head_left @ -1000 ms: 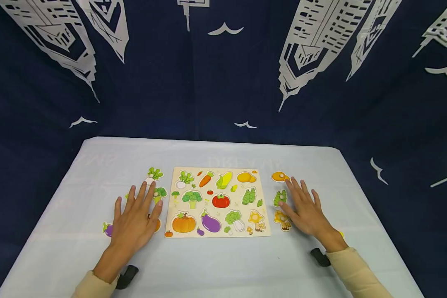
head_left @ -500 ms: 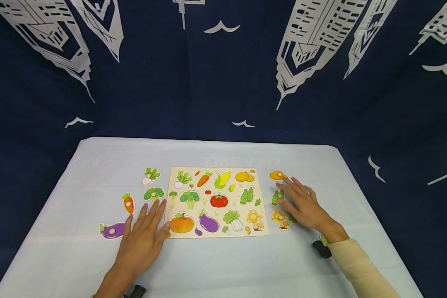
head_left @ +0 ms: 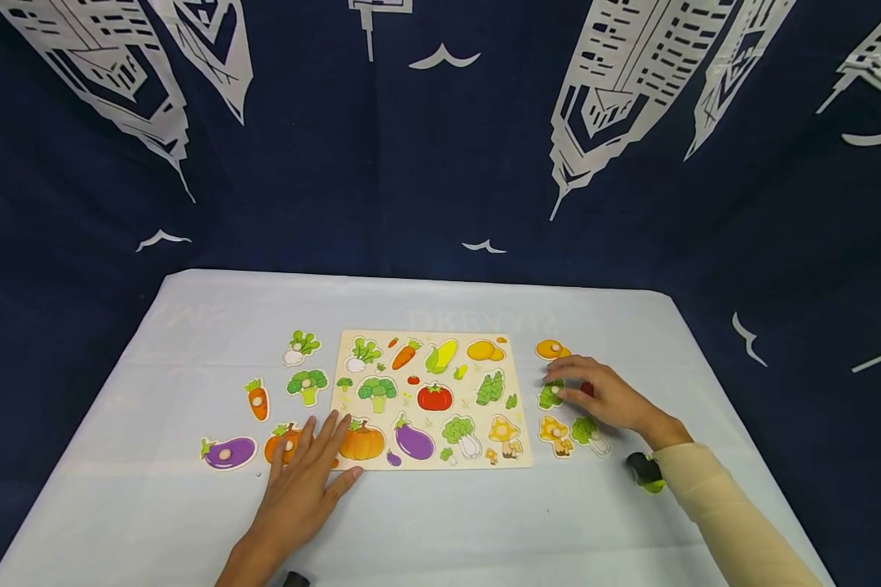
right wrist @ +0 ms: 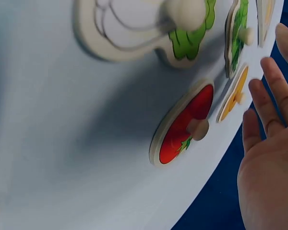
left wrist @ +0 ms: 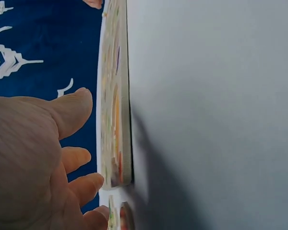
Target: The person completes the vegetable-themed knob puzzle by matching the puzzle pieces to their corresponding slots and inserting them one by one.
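Observation:
A wooden vegetable puzzle board (head_left: 464, 412) lies mid-table. My left hand (head_left: 301, 489) reaches over its near left corner with spread fingers and holds nothing. Partly under those fingers is the knobbed pumpkin piece (head_left: 279, 447). On the board's right, my right hand (head_left: 609, 399) is over the asparagus piece (head_left: 549, 397), fingers loosely bent. The right wrist view shows its fingers (right wrist: 273, 91) apart from the pieces, with nothing gripped. A tomato piece (right wrist: 182, 127) lies beneath that hand, mostly hidden in the head view. The potato piece (head_left: 549, 349) is just beyond.
Left of the board are turnip (head_left: 301, 349), broccoli (head_left: 307, 386), carrot (head_left: 258, 400) and eggplant (head_left: 229, 453) pieces. Mushroom (head_left: 555, 435) and bok choy (head_left: 591, 436) pieces lie at right. A green-yellow piece (head_left: 654, 487) shows partly behind the right wrist camera (head_left: 640, 468).
My left hand has shifted right and toward me, from above the left pieces to the board's corner. My right hand's fingers have drawn closer together over the asparagus, uncovering the bok choy piece.

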A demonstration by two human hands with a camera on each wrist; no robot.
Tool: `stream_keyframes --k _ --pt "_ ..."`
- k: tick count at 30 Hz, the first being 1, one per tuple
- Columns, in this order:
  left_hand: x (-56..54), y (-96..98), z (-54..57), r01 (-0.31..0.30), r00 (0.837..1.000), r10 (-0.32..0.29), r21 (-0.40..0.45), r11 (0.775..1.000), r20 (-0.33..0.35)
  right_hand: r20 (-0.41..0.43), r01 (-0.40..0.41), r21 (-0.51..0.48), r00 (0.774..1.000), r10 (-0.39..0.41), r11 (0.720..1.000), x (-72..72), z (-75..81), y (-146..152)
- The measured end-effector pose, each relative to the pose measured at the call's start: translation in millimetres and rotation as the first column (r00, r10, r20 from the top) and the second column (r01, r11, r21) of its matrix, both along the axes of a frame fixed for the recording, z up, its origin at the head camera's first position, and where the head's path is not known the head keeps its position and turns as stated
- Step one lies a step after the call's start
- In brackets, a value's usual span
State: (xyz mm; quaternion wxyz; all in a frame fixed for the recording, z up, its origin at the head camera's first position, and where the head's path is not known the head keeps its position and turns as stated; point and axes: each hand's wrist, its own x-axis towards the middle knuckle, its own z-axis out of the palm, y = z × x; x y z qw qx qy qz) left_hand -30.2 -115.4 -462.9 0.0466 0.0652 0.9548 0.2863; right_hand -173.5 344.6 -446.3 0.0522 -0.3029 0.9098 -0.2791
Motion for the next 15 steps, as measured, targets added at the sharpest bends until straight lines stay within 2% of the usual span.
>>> stream_keyframes --k 7,11,15 --pt "0.3 0.7 -3.4 -0.012 0.999 0.012 0.004 1.000 0.033 0.102 -0.007 -0.030 0.995 0.010 1.000 -8.9 -1.1 4" --pt "0.3 0.5 -5.8 -0.018 1.000 0.018 -0.023 1.000 0.002 0.106 -0.027 -0.044 0.994 0.031 0.999 -11.0 -2.7 3" --pt "0.4 0.0 -9.1 -0.026 0.999 0.025 -0.038 0.999 -0.030 0.121 -0.010 -0.025 0.993 0.013 1.000 -12.1 -4.5 0"
